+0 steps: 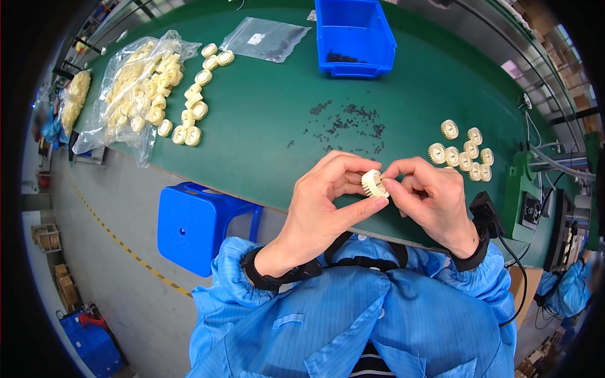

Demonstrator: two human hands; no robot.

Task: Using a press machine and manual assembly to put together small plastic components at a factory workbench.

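My left hand grips a cream plastic gear between thumb and fingers, its toothed rim facing left. At the gear's open side, the thumb and forefinger of my right hand are pinched together. Whatever sits between those fingertips is too small or too hidden to make out. Beyond my hands, many tiny black rings lie scattered on the green table. To the right of them rests a group of cream gears, most lying flat with their hubs showing.
A clear bag spilling cream gears lies at the left, beside a row of loose gears. Farther back are a zip bag of black pieces and a blue bin. A blue stool stands left; a green metal fixture is right.
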